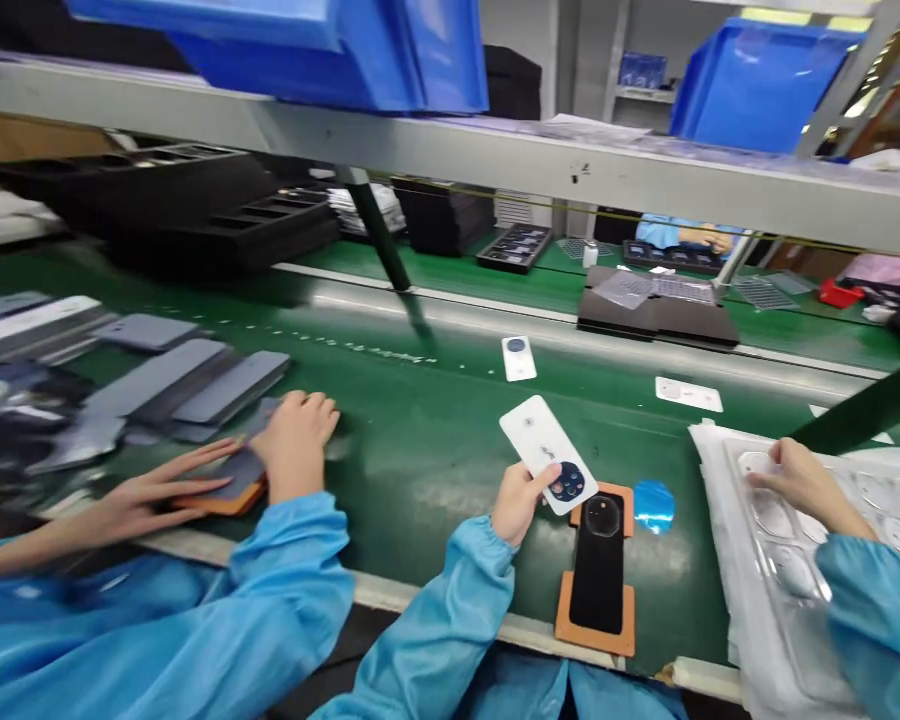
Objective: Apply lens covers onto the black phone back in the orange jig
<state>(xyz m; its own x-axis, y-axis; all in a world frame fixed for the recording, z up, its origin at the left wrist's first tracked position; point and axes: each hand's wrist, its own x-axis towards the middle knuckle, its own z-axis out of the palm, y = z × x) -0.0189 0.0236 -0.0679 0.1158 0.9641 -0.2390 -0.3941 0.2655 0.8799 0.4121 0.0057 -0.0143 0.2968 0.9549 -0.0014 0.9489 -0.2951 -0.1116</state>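
My left hand pinches a white phone back panel with a dark round camera area, tilted above the bench. Below and to its right, a black phone-shaped piece with a round camera area lies in an orange holder. A shiny blue round film is beside it. At the right, my right hand reaches into a clear plastic tray with round pockets, thumb and fingers closed together at a pocket. Whatever is between those fingertips is too small to make out.
On the left, a co-worker's hands press on a grey piece over another orange holder, near stacked grey slabs. White panels lie on the green surface. A metal shelf beam with blue bins crosses overhead; a dark post stands behind.
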